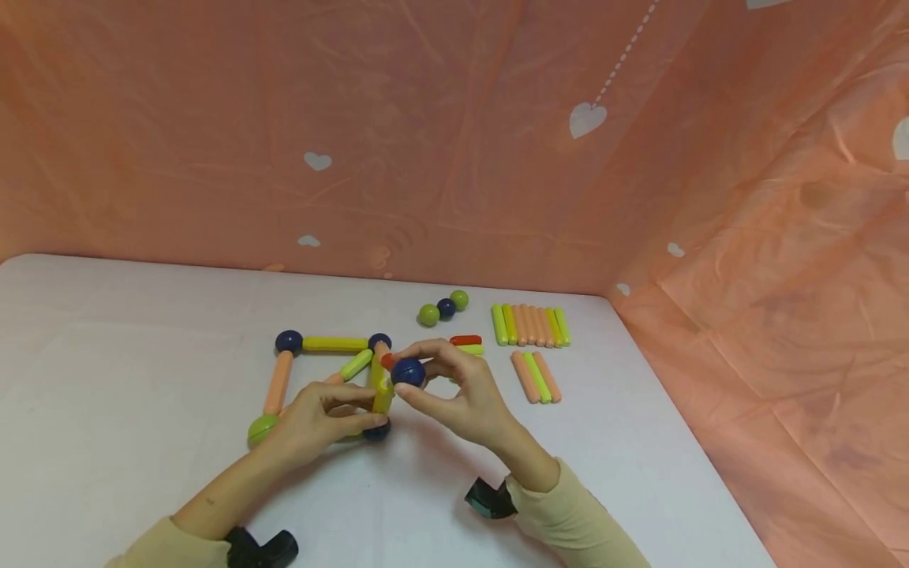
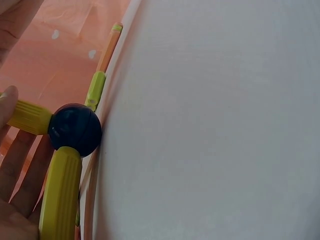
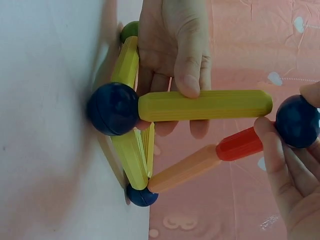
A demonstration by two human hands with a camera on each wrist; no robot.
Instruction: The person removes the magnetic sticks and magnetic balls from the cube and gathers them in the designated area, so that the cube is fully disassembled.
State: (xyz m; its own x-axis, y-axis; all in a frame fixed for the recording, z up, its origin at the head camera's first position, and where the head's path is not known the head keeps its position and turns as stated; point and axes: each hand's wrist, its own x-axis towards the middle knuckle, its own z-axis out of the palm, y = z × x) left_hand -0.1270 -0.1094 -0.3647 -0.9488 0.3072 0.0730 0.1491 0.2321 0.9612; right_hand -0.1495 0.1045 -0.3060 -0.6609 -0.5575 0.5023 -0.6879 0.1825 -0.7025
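My left hand (image 1: 323, 410) pinches an upright yellow magnetic stick (image 3: 205, 105) between thumb and fingers. Its lower end sits on a dark blue ball (image 3: 113, 108) at the near right corner of a stick frame. Another dark blue ball (image 3: 297, 121) is held by the fingertips of my right hand (image 1: 461, 394), beside the upright stick's top end; whether they touch I cannot tell. A slanting orange stick (image 3: 182, 170) with a red end (image 3: 240, 143) runs from the far corner ball (image 3: 142, 195) up to that held ball. The frame's near side is partly hidden behind my left hand.
The frame's left side has a blue ball (image 1: 289, 341), an orange stick (image 1: 278, 383) and a green ball (image 1: 263, 431). Loose balls (image 1: 446, 308) lie at the back. Rows of sticks (image 1: 531, 325) lie on the right, with a red stick (image 1: 465, 340) behind my right hand.
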